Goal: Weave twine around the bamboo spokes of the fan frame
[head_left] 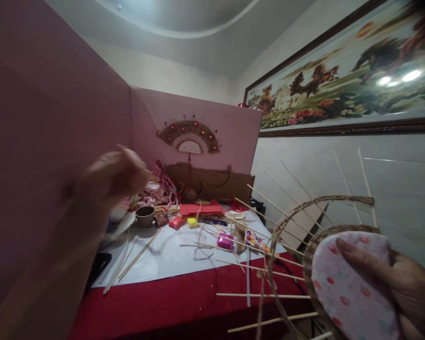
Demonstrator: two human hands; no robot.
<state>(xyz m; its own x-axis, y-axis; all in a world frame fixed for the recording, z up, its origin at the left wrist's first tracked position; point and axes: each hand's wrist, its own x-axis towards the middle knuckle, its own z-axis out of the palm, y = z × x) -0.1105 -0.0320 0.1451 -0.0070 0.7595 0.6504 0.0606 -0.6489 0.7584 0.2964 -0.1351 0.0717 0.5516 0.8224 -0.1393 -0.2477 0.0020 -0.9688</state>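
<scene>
My right hand point(407, 283) grips a half-made fan at the lower right, its thumb lying over the padded half-round base of white cloth with red spots point(354, 278). Thin bamboo sticks point(264, 296) spread out from this base like ribs. Brown twine point(286, 219) is woven through them in an arc, and more lines the base's edge. A loose end of twine point(260, 302) hangs below the arc. My left hand point(116, 177) is raised at the left, apart from the fan. Motion smears its fingers, so what they hold, if anything, is unclear.
A finished fan point(189, 137) hangs on the pink board. On the white table sheet point(156, 257) lie a brown cup point(145, 217), loose sticks point(140, 254), red point(176, 222), yellow point(192, 222) and purple packets point(225, 241). Cardboard point(212, 182) stands behind.
</scene>
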